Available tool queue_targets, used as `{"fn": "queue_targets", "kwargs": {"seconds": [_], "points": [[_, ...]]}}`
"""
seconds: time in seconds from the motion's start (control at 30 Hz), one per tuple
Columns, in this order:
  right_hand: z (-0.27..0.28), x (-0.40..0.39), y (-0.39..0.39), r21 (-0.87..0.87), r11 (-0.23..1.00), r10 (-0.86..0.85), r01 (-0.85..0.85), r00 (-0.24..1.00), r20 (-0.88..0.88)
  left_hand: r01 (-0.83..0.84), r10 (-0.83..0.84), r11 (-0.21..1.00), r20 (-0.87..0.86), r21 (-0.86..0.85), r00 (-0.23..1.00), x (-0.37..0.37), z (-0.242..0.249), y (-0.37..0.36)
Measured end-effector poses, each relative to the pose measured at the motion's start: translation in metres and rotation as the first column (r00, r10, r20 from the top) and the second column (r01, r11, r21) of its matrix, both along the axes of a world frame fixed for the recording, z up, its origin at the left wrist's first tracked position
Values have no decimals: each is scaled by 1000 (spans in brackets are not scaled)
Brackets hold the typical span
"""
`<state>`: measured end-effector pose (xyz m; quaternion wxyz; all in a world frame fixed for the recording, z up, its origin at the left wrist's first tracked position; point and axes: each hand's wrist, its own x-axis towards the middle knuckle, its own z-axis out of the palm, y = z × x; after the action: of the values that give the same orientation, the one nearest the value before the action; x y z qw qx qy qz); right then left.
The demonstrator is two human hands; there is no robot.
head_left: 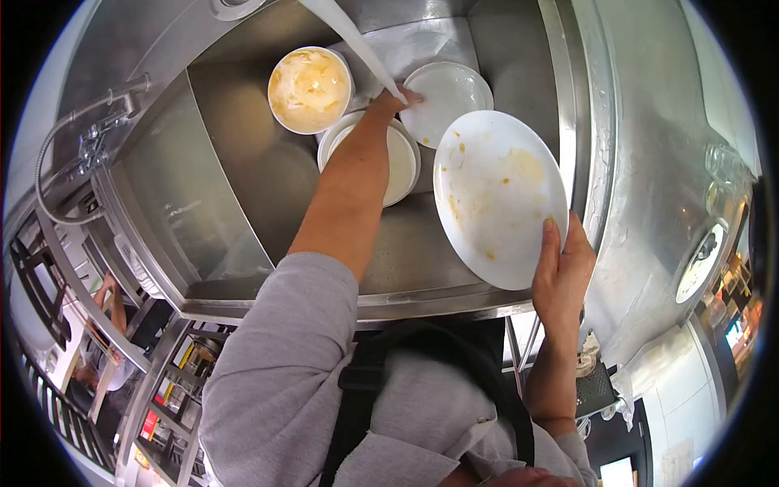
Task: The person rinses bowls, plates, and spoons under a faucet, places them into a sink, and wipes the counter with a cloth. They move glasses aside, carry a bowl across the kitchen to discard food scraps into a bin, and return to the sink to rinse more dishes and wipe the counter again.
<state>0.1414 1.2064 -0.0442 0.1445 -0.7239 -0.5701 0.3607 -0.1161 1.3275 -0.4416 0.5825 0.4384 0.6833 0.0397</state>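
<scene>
My right hand (561, 272) grips the edge of a white oval plate (507, 203), thumb on its face and fingers behind the rim. Yellowish food residue marks this plate, which is tilted over the sink's right side. Reaching across the sink, my left hand (393, 99) is at the lower end of a long, whitish, tapering spout or stream (349, 32); its fingers are mostly hidden. Beside it lies a round white plate (446, 97). Under my left forearm sits a white round container (402, 166), partly covered. Another white tub (310, 89), with yellow-orange residue inside, stands to its left.
A metal sink (389, 304) surrounds the dishes. A hose tap (105, 130) is mounted at the left. On the right counter (641, 162) are clear glasses (722, 166) and a plate with food (702, 260). Another person's arm (114, 304) shows at far left.
</scene>
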Motion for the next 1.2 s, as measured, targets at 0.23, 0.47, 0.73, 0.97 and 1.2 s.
{"fn": "queue_targets", "kwargs": {"seconds": [0.23,0.47,0.73,0.97,1.2], "points": [[-3,-4,14,22,1000,9,-10,998,68,-131,39,937,274,325,961,-6,-41,-19],[-5,-15,42,162,986,-35,27,998,44,145,-51,742,-161,654,986,-4,-3,-12],[1,-16,71,294,956,-67,16,984,163,-266,260,838,80,476,962,-8,43,-36],[-15,-35,96,320,936,62,-145,965,256,-396,426,805,35,441,904,-31,118,-86],[-104,-61,126,220,954,120,-204,931,344,-472,525,794,-41,383,850,-61,139,-167]]}}
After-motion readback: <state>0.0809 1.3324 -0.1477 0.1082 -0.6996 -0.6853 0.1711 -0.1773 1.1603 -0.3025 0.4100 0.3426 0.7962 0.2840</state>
